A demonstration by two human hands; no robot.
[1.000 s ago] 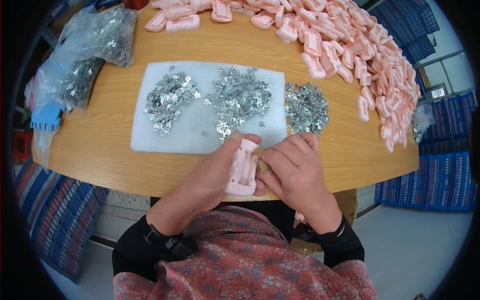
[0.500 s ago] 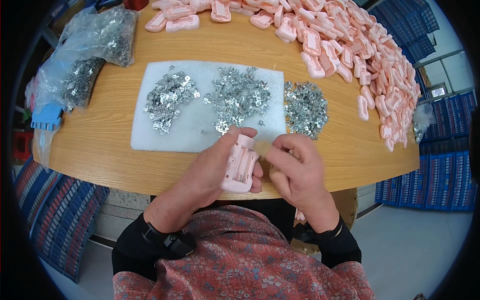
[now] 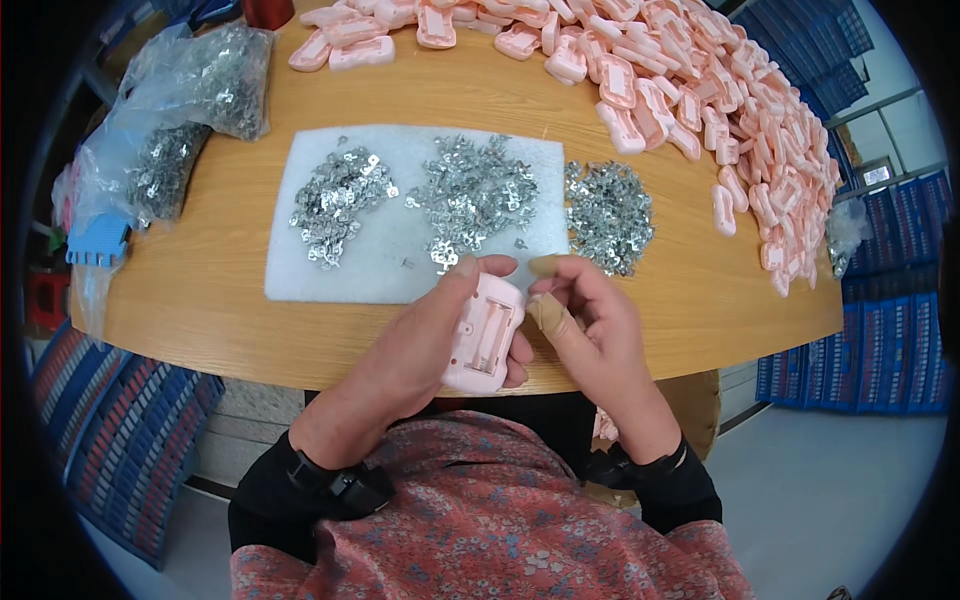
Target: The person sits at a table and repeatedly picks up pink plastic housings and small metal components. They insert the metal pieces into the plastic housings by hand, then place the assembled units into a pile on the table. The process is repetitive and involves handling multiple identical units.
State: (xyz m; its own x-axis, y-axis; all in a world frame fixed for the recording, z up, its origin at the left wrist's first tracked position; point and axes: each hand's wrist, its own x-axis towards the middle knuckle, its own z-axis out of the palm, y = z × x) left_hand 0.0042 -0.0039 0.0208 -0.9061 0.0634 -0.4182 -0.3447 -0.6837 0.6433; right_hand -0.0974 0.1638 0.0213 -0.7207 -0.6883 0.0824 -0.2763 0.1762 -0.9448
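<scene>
My left hand (image 3: 405, 335) is closed around a pink plastic casing (image 3: 465, 345), held upright over the table's near edge. A long battery compartment (image 3: 492, 338) faces up in it, with metal showing at its lower end. Close to the casing's right side is my right hand (image 3: 598, 325), its tan-covered thumb and forefinger apart and the other fingers curled. No part can be made out between them. Beyond my hands, a white foam sheet (image 3: 400, 285) carries two piles of small metal contact plates, a left pile (image 3: 340, 205) and a middle pile (image 3: 475, 190).
Another heap of metal pieces (image 3: 608, 215) lies on the wood right of the foam. Many pink casings (image 3: 690, 90) are piled along the far right. Clear bags of metal parts (image 3: 225, 85) and a blue plastic piece (image 3: 97, 243) sit at left. Blue racks (image 3: 850, 355) stand beyond the table.
My right thumb and forefinger have parted and drawn slightly away from the casing's upper edge. My left hand still holds the casing, tilted a little differently.
</scene>
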